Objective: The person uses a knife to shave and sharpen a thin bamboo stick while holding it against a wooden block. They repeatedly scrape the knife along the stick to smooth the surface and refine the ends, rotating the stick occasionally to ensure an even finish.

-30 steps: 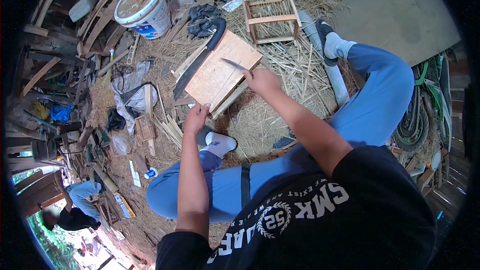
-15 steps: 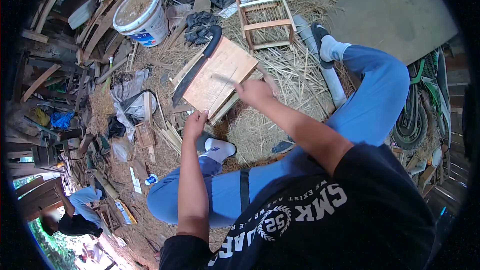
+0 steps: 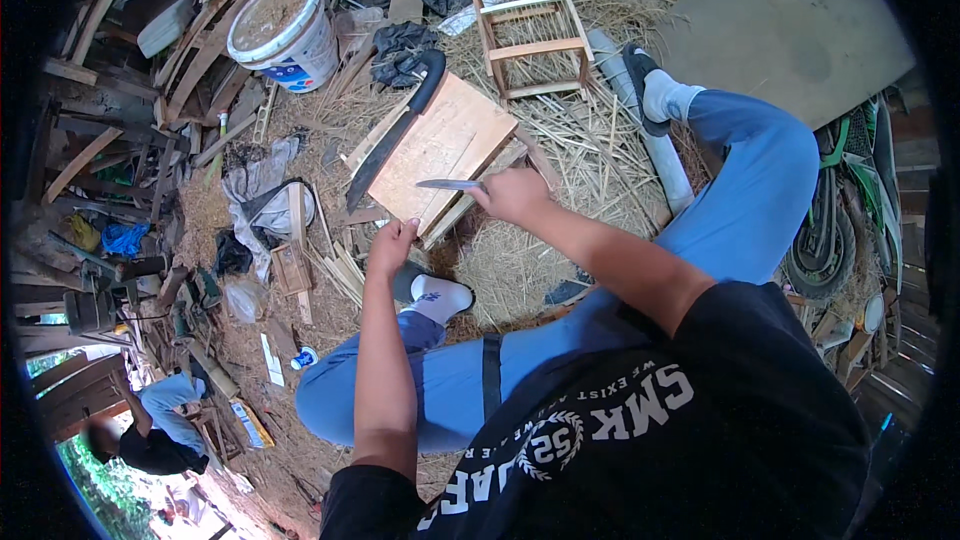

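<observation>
My right hand (image 3: 517,196) is closed around the handle of a small knife (image 3: 448,184), whose blade points left over a light wooden board (image 3: 462,106). At the board's near corner, my left hand (image 3: 391,244) pinches the end of a thin stick (image 3: 441,196) that runs up across the board. The fingers partly hide that end. A machete (image 3: 388,146) with a black handle lies along the board's left side, apart from both hands.
Beyond the board stands a small wooden frame with thin bars (image 3: 539,46). A white bucket (image 3: 283,32) is at the far left. Split strips (image 3: 590,155) and shavings cover the ground to the right, beside a grey pipe (image 3: 664,172). Another person (image 3: 160,445) sits at the lower left.
The knife blade, blurred before, now shows sharply and sits lower and more level over the board. My left hand and the machete stay nearly in place.
</observation>
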Demonstrator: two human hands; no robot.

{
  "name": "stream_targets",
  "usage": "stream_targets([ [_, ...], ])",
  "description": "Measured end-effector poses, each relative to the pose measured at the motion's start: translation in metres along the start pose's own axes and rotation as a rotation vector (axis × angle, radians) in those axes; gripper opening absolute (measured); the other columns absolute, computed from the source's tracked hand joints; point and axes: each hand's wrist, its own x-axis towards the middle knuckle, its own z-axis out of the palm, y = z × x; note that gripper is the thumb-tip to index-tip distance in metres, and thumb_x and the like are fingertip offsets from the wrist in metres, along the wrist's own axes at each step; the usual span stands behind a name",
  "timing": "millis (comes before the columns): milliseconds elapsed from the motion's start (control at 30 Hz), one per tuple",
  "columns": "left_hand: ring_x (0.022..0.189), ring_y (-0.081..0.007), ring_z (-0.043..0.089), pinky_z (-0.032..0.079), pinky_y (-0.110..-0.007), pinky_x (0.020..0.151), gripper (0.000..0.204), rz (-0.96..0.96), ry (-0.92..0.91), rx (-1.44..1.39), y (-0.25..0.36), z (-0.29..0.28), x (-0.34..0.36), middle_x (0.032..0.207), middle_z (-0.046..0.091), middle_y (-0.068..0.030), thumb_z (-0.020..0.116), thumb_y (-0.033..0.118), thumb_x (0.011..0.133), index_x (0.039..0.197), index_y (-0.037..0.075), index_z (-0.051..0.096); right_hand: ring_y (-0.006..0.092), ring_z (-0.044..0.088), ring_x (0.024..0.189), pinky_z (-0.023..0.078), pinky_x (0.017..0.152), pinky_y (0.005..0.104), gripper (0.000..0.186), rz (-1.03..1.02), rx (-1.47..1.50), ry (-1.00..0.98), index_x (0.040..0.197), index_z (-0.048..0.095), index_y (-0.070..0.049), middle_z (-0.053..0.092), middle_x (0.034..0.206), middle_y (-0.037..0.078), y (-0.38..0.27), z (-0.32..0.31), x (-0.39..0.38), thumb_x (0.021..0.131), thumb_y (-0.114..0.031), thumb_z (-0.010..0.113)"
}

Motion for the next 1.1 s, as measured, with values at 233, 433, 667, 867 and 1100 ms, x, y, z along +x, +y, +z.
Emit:
stream_targets([
  [233,0.067,-0.0218,0.059,0.048,-0.039,0.067,0.051,0.019,-0.018,-0.065,-0.015,0.000,0.005,0.072,0.066,-0.0146,0.066,0.048,0.096,0.079,0.000,0.065,0.0374,0.073,0.083,0.057,0.075,0.0500,0.059,-0.155,-0.073,-0.057,0.091,0.078,-0.008,0.075,0.089,0.017,-0.018,-0.019,-0.024,0.101,-0.056,0.045],
  [433,0.067,-0.0196,0.059,0.048,-0.038,0.067,0.052,0.005,-0.018,-0.018,0.003,-0.005,-0.001,0.071,0.066,-0.0118,0.066,0.048,0.096,0.078,-0.001,0.064,0.0383,0.073,0.085,0.057,0.078,0.0515,0.060,-0.093,-0.031,0.047,0.091,0.078,-0.007,0.074,0.090,0.019,-0.005,-0.005,-0.013,0.100,-0.056,0.046],
  [667,0.066,-0.0187,0.058,0.048,-0.037,0.066,0.050,0.005,-0.034,-0.050,0.015,-0.005,-0.003,0.070,0.066,-0.0113,0.066,0.046,0.096,0.079,0.000,0.066,0.0386,0.073,0.089,0.057,0.080,0.0510,0.063,-0.005,0.056,0.007,0.097,0.079,-0.009,0.074,0.091,0.020,0.011,0.003,0.014,0.099,-0.061,0.042],
  [867,0.065,-0.0188,0.058,0.048,-0.038,0.065,0.049,0.028,-0.009,-0.051,-0.006,-0.001,-0.002,0.069,0.065,-0.0119,0.066,0.045,0.096,0.079,-0.001,0.066,0.0400,0.073,0.087,0.056,0.079,0.0526,0.065,0.095,0.163,0.057,0.095,0.078,-0.006,0.075,0.091,0.019,0.001,-0.006,0.009,0.100,-0.060,0.042],
  [1100,0.064,-0.0219,0.059,0.047,-0.038,0.064,0.051,0.012,-0.019,-0.055,-0.005,0.002,0.005,0.069,0.065,-0.0138,0.066,0.047,0.095,0.077,0.000,0.066,0.0385,0.073,0.084,0.057,0.075,0.0507,0.063,-0.084,-0.033,0.005,0.092,0.078,-0.008,0.075,0.088,0.018,-0.005,-0.004,-0.007,0.101,-0.058,0.042],
])
